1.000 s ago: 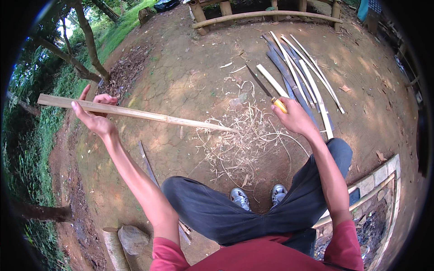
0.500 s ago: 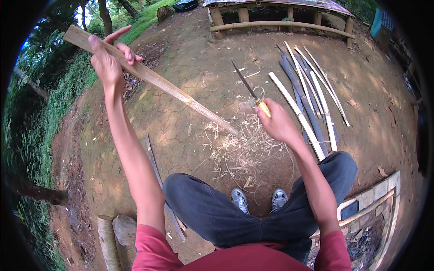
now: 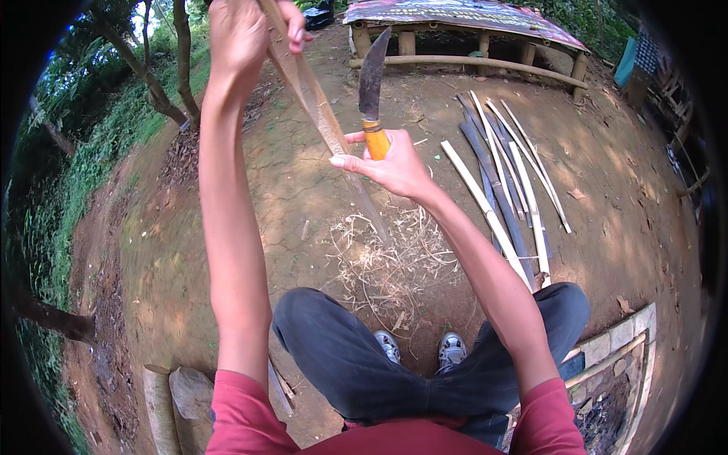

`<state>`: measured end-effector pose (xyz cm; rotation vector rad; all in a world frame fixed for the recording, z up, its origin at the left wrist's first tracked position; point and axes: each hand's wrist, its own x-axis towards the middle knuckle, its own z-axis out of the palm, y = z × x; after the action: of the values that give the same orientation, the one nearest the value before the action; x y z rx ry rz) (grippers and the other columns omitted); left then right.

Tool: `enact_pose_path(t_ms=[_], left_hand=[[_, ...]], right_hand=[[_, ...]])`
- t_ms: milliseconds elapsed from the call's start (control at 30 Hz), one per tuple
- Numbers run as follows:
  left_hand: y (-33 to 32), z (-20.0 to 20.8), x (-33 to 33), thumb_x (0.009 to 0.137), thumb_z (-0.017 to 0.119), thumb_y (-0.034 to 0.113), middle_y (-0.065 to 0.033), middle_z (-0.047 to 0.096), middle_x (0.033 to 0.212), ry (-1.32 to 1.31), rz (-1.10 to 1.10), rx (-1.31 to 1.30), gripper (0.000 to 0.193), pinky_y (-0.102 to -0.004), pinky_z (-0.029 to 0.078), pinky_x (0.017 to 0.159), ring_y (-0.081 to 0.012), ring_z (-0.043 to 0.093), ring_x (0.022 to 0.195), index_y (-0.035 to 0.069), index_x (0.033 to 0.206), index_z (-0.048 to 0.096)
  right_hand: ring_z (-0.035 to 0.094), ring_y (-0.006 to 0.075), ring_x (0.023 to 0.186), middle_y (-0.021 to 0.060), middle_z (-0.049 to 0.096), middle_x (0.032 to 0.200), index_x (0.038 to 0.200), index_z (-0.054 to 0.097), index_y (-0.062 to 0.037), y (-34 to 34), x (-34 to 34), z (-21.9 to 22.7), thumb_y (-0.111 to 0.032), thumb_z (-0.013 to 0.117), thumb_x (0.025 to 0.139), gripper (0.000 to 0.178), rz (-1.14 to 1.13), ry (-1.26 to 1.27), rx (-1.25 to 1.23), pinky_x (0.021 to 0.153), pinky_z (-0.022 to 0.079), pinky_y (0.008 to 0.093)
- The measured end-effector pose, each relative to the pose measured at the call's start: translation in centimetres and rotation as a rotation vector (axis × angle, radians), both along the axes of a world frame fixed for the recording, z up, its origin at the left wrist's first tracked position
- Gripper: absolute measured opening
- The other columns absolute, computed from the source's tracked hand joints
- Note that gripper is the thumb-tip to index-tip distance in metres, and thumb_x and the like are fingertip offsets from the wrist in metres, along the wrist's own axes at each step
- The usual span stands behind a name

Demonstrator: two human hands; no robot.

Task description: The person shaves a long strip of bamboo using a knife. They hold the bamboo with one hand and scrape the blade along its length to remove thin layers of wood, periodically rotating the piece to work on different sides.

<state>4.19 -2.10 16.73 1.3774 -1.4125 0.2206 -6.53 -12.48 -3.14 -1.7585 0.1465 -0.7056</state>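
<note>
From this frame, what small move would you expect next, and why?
Probably bringing the knife edge against the bamboo strip to shave it. The left hand holds the strip raised and slanting down toward the shavings, while the right hand holds the blade upright beside it, apparently not yet touching.

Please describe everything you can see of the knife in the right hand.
The knife has a dark, dull, broad blade and a smooth orange-yellow handle, probably wood. It stands nearly upright, tip up. The right hand grips the handle, hiding its lower part. The blade is beside the slat, just right of it; contact cannot be told.
</note>
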Motion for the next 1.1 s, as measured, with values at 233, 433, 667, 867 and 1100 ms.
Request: enact_pose_path(t_ms=[233, 433, 667, 867, 1100], left_hand=[[0.9, -0.4, -4.1, 0.091, 0.021, 0.062, -0.0167, 0.062, 0.085, -0.091, 0.395, -0.186, 0.074, -0.0378, 0.046, 0.07, -0.0224, 0.061, 0.072, -0.001, 0.108, 0.054], [7.0, -11.3, 2.5, 0.096, 0.022, 0.054, -0.0125, 0.061, 0.058, 0.477, -0.075, 0.281, 0.071, -0.03, 0.051, 0.05, -0.0208, 0.06, 0.049, 0.001, 0.069, 0.061], [14.9, -36.8, 4.3, 0.091, 0.032, 0.066, -0.0231, 0.063, 0.098, 1.368, -0.329, 0.963, 0.078, -0.0379, 0.058, 0.066, -0.0267, 0.066, 0.082, -0.001, 0.127, 0.047], [13.9, -38.0, 6.1, 0.083, 0.06, 0.053, -0.0231, 0.026, 0.148, 1.432, -0.487, -0.16, 0.081, -0.0585, 0.029, 0.109, -0.0341, 0.031, 0.136, 0.01, 0.144, 0.028], [15.6, -33.6, 7.2, 0.097, 0.043, 0.01, -0.0174, 0.029, 0.148, 1.231, -0.288, -0.593, 0.046, -0.0632, 0.018, 0.112, -0.0316, 0.026, 0.139, 0.012, 0.142, 0.031]], right_hand=[[0.045, 0.0047, 0.046, -0.0043, 0.052, 0.051, 0.066, 0.065, -0.0037, -0.2, 2.2, 0.1, -0.029, 0.075, 0.081, 0.031, -0.131, -0.217, -0.12, 0.043, 0.033, 0.0249], [0.044, 0.0035, 0.043, -0.0051, 0.053, 0.051, 0.067, 0.065, -0.0048, -6.3, 0.6, -1.5, -0.027, 0.073, 0.084, 0.029, -0.561, -0.382, -0.026, 0.04, 0.03, 0.0223], [0.043, 0.005, 0.046, -0.003, 0.048, 0.059, 0.075, 0.051, -0.0072, -6.9, 0.1, -4.2, -0.022, 0.073, 0.085, 0.028, -0.681, -0.529, 0.763, 0.041, 0.033, 0.0204], [0.033, 0.0028, 0.049, -0.0071, 0.036, 0.06, 0.083, 0.051, -0.0108, -6.5, -3.1, -11.2, -0.025, 0.069, 0.088, 0.023, -0.617, -0.488, 1.154, 0.041, 0.028, 0.0184], [0.034, 0.0039, 0.049, -0.006, 0.037, 0.062, 0.084, 0.05, -0.0112, -3.1, -3.1, -20.8, -0.027, 0.068, 0.088, 0.025, -0.65, -0.227, 1.316, 0.042, 0.029, 0.0195]])
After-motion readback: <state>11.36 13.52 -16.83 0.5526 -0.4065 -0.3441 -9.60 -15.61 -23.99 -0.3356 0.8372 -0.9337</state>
